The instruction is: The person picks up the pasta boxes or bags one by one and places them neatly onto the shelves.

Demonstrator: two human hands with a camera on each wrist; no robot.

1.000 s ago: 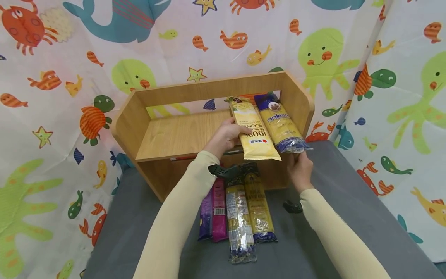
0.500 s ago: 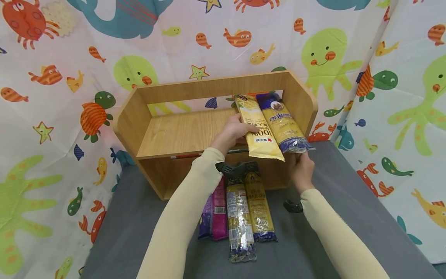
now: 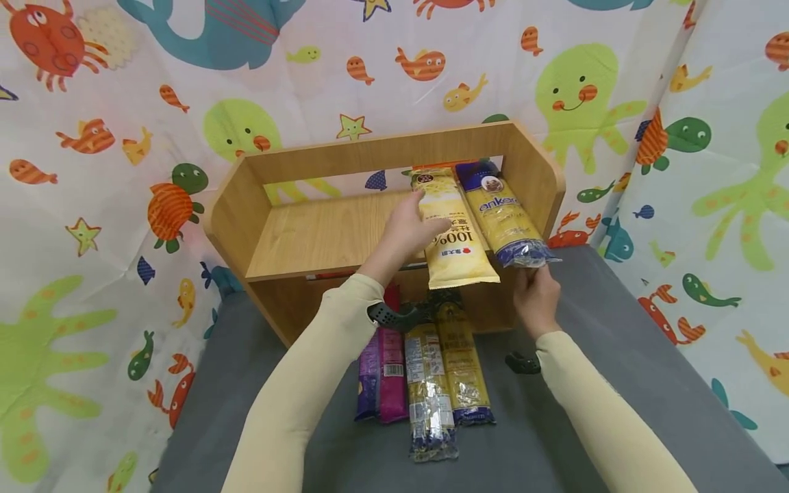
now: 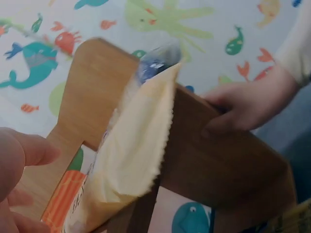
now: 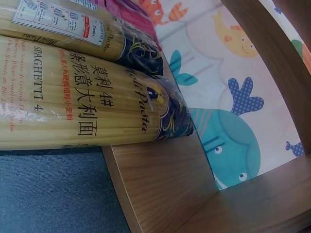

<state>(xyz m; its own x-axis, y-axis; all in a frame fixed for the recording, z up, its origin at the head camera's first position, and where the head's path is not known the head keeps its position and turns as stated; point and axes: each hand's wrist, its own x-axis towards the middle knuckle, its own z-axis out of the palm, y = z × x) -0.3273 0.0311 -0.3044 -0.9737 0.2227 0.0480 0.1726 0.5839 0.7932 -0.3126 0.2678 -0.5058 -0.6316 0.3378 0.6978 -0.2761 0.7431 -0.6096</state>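
In the head view, a pale yellow pasta pack lies on the upper board of a wooden shelf, its near end over the front edge. My left hand is just left of it, thumb and fingers spread. In the left wrist view, those fingers stand apart from the pack. A blue-topped spaghetti pack lies to its right, by the side panel. Below that pack's near end, my right hand grips the shelf's right side panel, as the left wrist view shows.
Below, two yellow spaghetti packs, a magenta pack and a purple pack lean from the lower compartment onto the grey tabletop. A patterned cloth hangs behind the shelf.
My left hand held the pale yellow pack's left side and shifted it right, then let go and spread its fingers. The pack now lies on the shelf. My right hand stays in place.
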